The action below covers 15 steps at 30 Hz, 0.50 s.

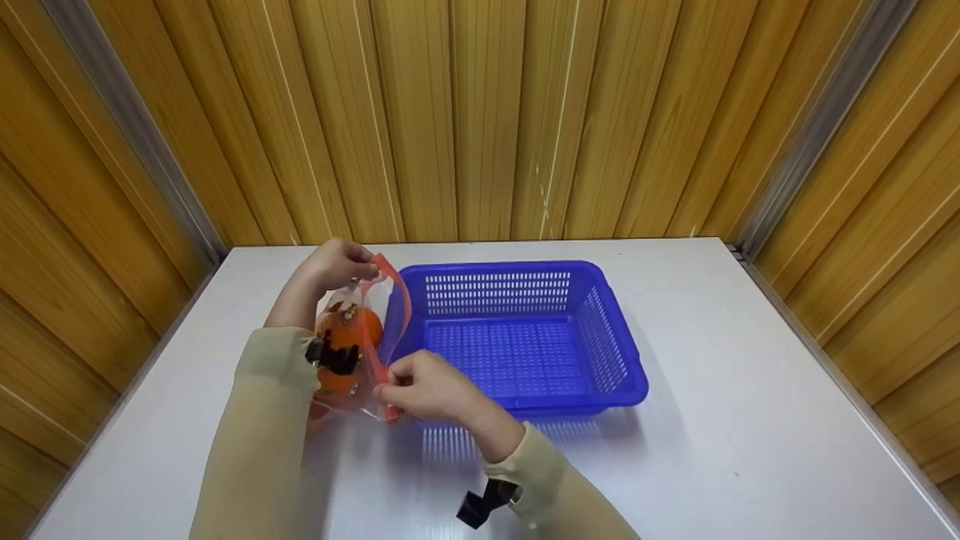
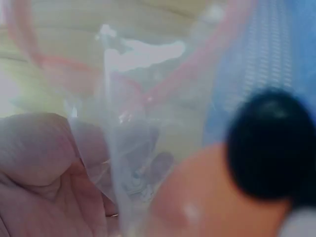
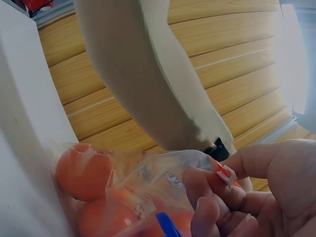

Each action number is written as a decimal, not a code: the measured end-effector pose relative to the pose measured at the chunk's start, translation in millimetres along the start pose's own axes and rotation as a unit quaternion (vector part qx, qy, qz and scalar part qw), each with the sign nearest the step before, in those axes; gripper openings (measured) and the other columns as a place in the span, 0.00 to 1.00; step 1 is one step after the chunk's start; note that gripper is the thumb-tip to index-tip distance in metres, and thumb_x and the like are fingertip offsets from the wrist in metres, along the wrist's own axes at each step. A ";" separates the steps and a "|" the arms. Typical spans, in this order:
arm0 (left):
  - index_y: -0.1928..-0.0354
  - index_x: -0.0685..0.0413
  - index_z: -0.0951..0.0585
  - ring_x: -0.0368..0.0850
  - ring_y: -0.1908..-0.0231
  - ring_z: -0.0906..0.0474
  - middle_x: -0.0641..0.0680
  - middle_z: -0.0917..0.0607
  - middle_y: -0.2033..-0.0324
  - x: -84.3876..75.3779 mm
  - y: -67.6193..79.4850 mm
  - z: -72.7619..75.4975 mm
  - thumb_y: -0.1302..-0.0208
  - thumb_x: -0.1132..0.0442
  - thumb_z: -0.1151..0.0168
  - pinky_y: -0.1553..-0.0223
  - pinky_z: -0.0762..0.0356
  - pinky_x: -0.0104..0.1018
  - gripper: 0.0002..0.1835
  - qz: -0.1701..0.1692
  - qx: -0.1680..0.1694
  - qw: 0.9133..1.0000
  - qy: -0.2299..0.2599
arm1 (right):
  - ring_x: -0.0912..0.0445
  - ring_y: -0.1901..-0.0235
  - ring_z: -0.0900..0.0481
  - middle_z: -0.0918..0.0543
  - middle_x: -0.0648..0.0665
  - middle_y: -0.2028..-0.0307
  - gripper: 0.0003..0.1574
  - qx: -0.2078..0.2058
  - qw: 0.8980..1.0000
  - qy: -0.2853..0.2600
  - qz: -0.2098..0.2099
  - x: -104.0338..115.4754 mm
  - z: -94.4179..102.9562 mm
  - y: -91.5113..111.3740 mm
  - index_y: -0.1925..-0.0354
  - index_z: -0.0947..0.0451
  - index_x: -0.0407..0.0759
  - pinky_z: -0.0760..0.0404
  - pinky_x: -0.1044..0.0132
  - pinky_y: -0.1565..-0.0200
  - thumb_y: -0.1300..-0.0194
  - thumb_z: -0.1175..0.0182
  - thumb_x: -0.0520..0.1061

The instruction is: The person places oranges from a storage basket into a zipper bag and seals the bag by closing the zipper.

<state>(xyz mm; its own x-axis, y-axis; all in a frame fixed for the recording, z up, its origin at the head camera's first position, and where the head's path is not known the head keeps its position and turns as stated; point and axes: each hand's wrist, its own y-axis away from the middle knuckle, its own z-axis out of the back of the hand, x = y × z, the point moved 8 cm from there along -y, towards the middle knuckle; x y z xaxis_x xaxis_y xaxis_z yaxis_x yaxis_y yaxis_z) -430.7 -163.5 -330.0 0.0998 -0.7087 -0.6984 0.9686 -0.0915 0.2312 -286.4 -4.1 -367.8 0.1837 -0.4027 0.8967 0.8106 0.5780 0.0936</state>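
Observation:
A clear zip bag [image 1: 369, 352] with a red band along its mouth stands at the left side of the blue basket, its mouth spread apart. Round orange fruits [image 3: 85, 172] lie inside it. At the far end of the mouth, my left hand [image 1: 341, 264] pinches the red band. My right hand [image 1: 429, 386] pinches the near end between thumb and forefinger, where the right wrist view shows a small white slider [image 3: 225, 174]. The left wrist view is blurred: the left hand [image 2: 44, 168] is beside the clear plastic, and one fruit [image 2: 197, 197] is close by.
The blue plastic basket [image 1: 615, 330] with slotted walls stands on the white table [image 1: 750, 420], right of the bag; nothing lies inside it. Wood-patterned walls [image 1: 487, 120] close off the back and both sides. Black wrist mounts [image 1: 484, 506] stick out from the sleeves.

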 end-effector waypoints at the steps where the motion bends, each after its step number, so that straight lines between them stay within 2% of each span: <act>1: 0.43 0.62 0.18 0.54 0.48 0.20 0.63 0.15 0.47 3.5 3.8 6.8 0.24 0.59 0.41 0.37 0.21 0.52 0.16 0.008 -0.013 1.000 0.011 | 0.62 0.83 0.30 0.20 0.55 0.82 0.17 -0.004 1.000 -0.005 0.000 -0.1 2.4 -0.4 0.79 0.19 0.44 0.31 0.73 0.79 0.33 0.36 0.45; 5: 0.36 0.62 0.22 0.59 0.39 0.24 0.66 0.19 0.40 16.7 21.0 34.1 0.22 0.56 0.45 0.29 0.29 0.57 0.21 0.037 -0.072 0.995 0.067 | 0.62 0.83 0.29 0.22 0.53 0.82 0.17 -0.030 0.999 -0.031 0.012 1.8 14.0 -2.8 0.79 0.22 0.43 0.29 0.74 0.79 0.32 0.37 0.43; 9: 0.33 0.63 0.25 0.60 0.36 0.28 0.67 0.23 0.36 31.5 39.5 57.0 0.21 0.55 0.47 0.28 0.31 0.55 0.24 0.048 -0.144 0.980 0.130 | 0.61 0.81 0.30 0.24 0.52 0.81 0.14 -0.066 0.997 -0.039 0.017 7.2 27.9 -8.4 0.76 0.22 0.42 0.30 0.74 0.79 0.32 0.38 0.42; 13: 0.31 0.59 0.26 0.48 0.44 0.28 0.56 0.23 0.43 52.9 62.4 79.9 0.21 0.53 0.48 0.41 0.21 0.39 0.24 0.065 -0.229 0.953 0.186 | 0.60 0.79 0.30 0.26 0.52 0.78 0.11 -0.102 0.995 -0.020 0.009 17.6 44.3 -17.9 0.72 0.20 0.42 0.31 0.74 0.79 0.32 0.38 0.42; 15: 0.35 0.54 0.24 0.41 0.51 0.28 0.47 0.22 0.50 64.2 75.4 89.6 0.21 0.53 0.47 0.53 0.21 0.30 0.20 0.075 -0.273 0.931 0.231 | 0.61 0.78 0.30 0.26 0.52 0.77 0.10 -0.117 0.993 -0.003 0.017 25.6 53.4 -23.6 0.71 0.20 0.41 0.32 0.74 0.78 0.32 0.37 0.42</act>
<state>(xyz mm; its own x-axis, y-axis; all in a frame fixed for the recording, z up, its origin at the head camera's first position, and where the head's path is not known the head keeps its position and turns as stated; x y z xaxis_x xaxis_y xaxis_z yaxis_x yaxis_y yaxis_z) -371.7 -278.6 -296.7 0.2090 -0.2977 -0.9315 0.8947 0.4427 0.0592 -330.5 9.9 -323.9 0.2097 -0.3809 0.9005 0.9115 0.4095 -0.0391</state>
